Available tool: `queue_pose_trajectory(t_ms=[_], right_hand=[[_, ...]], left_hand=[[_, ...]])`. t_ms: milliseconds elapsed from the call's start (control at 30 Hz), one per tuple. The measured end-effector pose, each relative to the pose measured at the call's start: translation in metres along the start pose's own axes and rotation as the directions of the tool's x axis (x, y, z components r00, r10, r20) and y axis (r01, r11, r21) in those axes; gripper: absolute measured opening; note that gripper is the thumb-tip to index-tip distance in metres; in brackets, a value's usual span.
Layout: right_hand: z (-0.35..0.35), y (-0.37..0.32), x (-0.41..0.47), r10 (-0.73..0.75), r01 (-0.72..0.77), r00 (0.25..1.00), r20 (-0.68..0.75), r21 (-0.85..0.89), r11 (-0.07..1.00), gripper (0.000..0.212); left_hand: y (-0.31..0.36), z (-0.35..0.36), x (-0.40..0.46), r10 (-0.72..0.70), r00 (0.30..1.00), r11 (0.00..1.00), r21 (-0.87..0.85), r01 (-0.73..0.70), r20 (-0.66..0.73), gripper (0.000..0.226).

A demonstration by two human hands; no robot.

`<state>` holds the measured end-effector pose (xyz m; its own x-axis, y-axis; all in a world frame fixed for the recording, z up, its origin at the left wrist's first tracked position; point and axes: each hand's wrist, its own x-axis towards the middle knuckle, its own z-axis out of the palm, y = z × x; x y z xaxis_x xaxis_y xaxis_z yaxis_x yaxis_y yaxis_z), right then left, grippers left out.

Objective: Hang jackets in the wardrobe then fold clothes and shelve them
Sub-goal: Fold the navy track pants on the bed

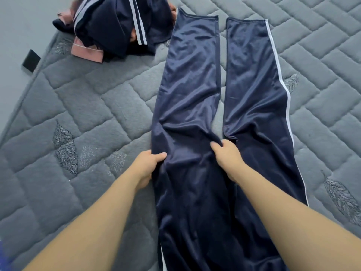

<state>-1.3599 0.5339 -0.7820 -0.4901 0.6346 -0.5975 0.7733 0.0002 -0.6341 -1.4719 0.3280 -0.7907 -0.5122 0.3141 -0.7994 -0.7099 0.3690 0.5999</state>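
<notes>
Navy white-striped trousers point(197, 106), grey quilted bedspread point(93, 106)

navy satin track trousers point(197, 106) lie flat and lengthwise on the quilted grey bed cover point(82, 114), legs apart and pointing away, a white stripe down the right outer seam; fabric bunched at the crotch and left edge; a heap of clothes point(117, 26), navy with white stripes and pink pieces, sits crumpled at the far left

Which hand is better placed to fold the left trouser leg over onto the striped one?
Left, probably. The left hand already grips the outer edge of the navy trousers and can carry it across. The right hand pinches fabric at the crotch, on the fold line, so it suits anchoring.
</notes>
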Motion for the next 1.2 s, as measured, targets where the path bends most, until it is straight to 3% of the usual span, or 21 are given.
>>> queue_pose_trajectory(t_ms=[100,167,233,333,400,500,567,633,667,700,767,833,867,900,967,1000,1033,1067,1100,1133,1200], right_hand=[[0.005,0.011,-0.004,0.133,-0.124,0.980,-0.146,0.071,0.990,0.031],[0.012,0.012,-0.002,0.183,-0.179,0.972,-0.145,0.036,0.983,0.029],[0.020,0.009,0.000,0.214,-0.203,0.973,-0.090,0.120,0.972,0.023],[0.017,0.009,0.000,0.242,-0.222,0.968,-0.063,0.229,0.948,0.026],[0.010,0.008,-0.002,0.206,-0.176,0.973,-0.104,0.239,0.955,0.028],[0.005,-0.003,-0.005,-0.029,0.078,0.970,-0.239,0.196,0.977,0.029],[0.009,-0.011,-0.011,-0.382,0.362,0.834,-0.398,-0.127,0.923,0.036],[0.020,-0.007,-0.024,-0.713,0.476,0.600,-0.362,-0.555,0.682,0.036],[0.029,0.004,-0.031,-0.807,0.504,0.532,-0.258,-0.669,0.546,0.036],[0.037,0.018,-0.038,-0.845,0.529,0.523,-0.107,-0.737,0.420,0.040],[0.043,0.043,-0.050,-0.713,0.497,0.676,0.184,-0.829,0.257,0.057],[0.043,0.056,-0.048,-0.556,0.414,0.807,0.198,-0.861,0.295,0.063],[0.043,0.052,-0.054,-0.546,0.371,0.827,0.135,-0.861,0.349,0.063],[0.047,0.044,-0.063,-0.592,0.349,0.804,0.052,-0.847,0.400,0.062],[0.066,0.041,-0.094,-0.769,0.450,0.633,-0.091,-0.765,0.461,0.043],[0.076,0.045,-0.118,-0.787,0.520,0.611,-0.084,-0.708,0.478,0.028],[0.085,0.053,-0.144,-0.741,0.548,0.671,-0.005,-0.669,0.501,0.026],[0.094,0.062,-0.167,-0.594,0.515,0.795,0.123,-0.653,0.555,0.036],[0.100,0.069,-0.185,-0.353,0.413,0.906,0.235,-0.678,0.608,0.047],[0.106,0.076,-0.195,-0.125,0.305,0.948,0.293,-0.720,0.623,0.058],[0.115,0.082,-0.199,0.055,0.194,0.956,0.288,-0.761,0.619,0.076]], left_hand=[[-0.007,-0.003,-0.001,0.083,0.982,0.995,0.064,-0.073,-0.169,0.010],[-0.010,-0.003,-0.004,0.112,0.956,0.987,0.144,-0.075,-0.272,0.014],[-0.013,-0.005,-0.007,0.157,0.921,0.964,0.259,-0.064,-0.356,0.023],[-0.016,-0.009,-0.012,0.243,0.882,0.886,0.462,-0.033,-0.403,0.027],[-0.018,-0.010,-0.015,0.260,0.877,0.876,0.481,-0.038,-0.404,0.025],[-0.017,-0.013,-0.014,0.301,0.859,0.904,0.412,-0.119,-0.413,0.024],[-0.018,-0.017,-0.010,0.341,0.852,0.896,0.412,-0.167,-0.396,0.021],[-0.021,-0.020,-0.006,0.372,0.846,0.876,0.446,-0.184,-0.382,0.018],[-0.024,-0.022,-0.004,0.378,0.846,0.870,0.456,-0.187,-0.375,0.017],[-0.027,-0.023,-0.003,0.381,0.850,0.869,0.455,-0.194,-0.365,0.016],[-0.030,-0.027,-0.001,0.366,0.866,0.879,0.433,-0.201,-0.340,0.014],[-0.030,-0.031,-0.001,0.326,0.892,0.891,0.417,-0.179,-0.314,0.010],[-0.028,-0.033,-0.001,0.306,0.906,0.893,0.417,-0.168,-0.291,0.010],[-0.025,-0.035,-0.001,0.283,0.921,0.898,0.412,-0.156,-0.268,0.010],[-0.019,-0.039,-0.003,0.207,0.949,0.917,0.385,-0.104,-0.238,0.011],[-0.016,-0.041,-0.005,0.156,0.960,0.929,0.366,-0.062,-0.232,0.011],[-0.015,-0.043,-0.009,0.107,0.967,0.932,0.363,-0.017,-0.231,0.012],[-0.015,-0.045,-0.013,0.070,0.971,0.921,0.388,0.026,-0.230,0.013],[-0.017,-0.045,-0.017,0.044,0.973,0.906,0.420,0.056,-0.226,0.013],[-0.019,-0.044,-0.022,0.031,0.976,0.896,0.439,0.068,-0.215,0.013],[-0.019,-0.039,-0.029,0.049,0.981,0.895,0.444,0.041,-0.189,0.016]])
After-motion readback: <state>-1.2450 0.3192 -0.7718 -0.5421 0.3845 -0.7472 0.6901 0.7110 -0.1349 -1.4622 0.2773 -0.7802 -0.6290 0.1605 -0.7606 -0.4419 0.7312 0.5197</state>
